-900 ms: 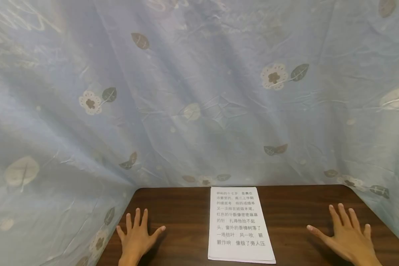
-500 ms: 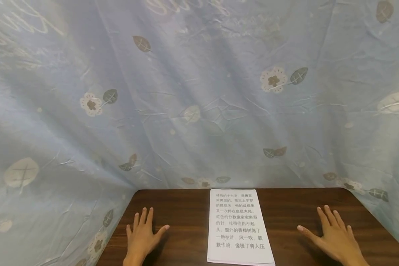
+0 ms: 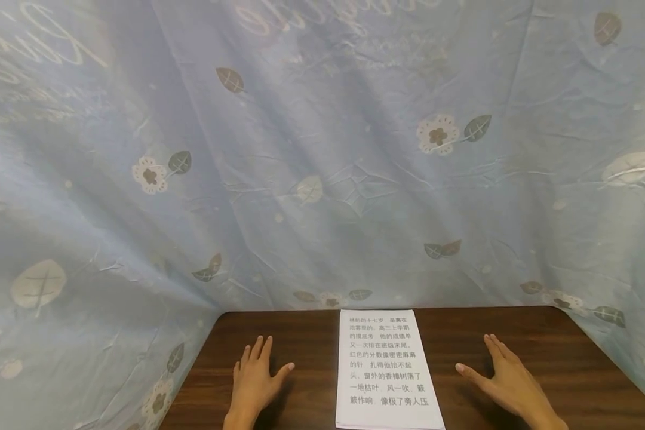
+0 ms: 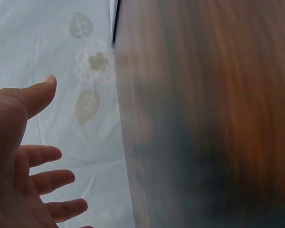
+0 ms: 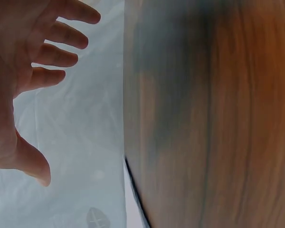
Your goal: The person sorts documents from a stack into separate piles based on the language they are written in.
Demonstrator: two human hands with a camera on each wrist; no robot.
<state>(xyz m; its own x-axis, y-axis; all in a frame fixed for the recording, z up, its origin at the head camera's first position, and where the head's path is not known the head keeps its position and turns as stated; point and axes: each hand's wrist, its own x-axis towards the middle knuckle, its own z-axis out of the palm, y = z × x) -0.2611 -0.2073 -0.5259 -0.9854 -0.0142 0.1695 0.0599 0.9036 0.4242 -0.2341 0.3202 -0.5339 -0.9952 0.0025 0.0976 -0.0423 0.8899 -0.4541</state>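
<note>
A stack of white paper sheets (image 3: pixel 384 373) printed with large dark Chinese characters lies on the dark wooden table. To its left, my left hand (image 3: pixel 257 379) is held over the tabletop with thumb apart and fingers extended, touching nothing. On the other side, my right hand (image 3: pixel 510 379) also holds nothing; its thumb points toward the paper. Both wrist views show the left hand (image 4: pixel 19 166) and the right hand (image 5: pixel 28 71) with spread fingers. A part of the paper's near edge runs close to the bottom of the head view.
The dark brown table (image 3: pixel 312 334) has rounded far corners. A pale blue cloth (image 3: pixel 322 179) with leaf and flower prints hangs behind it and along both sides, close to the table's edges.
Both hands have moved inward toward the paper stack, the left hand rightward and the right hand leftward. The right hand's fingers have come closer together. The head view has tilted slightly up.
</note>
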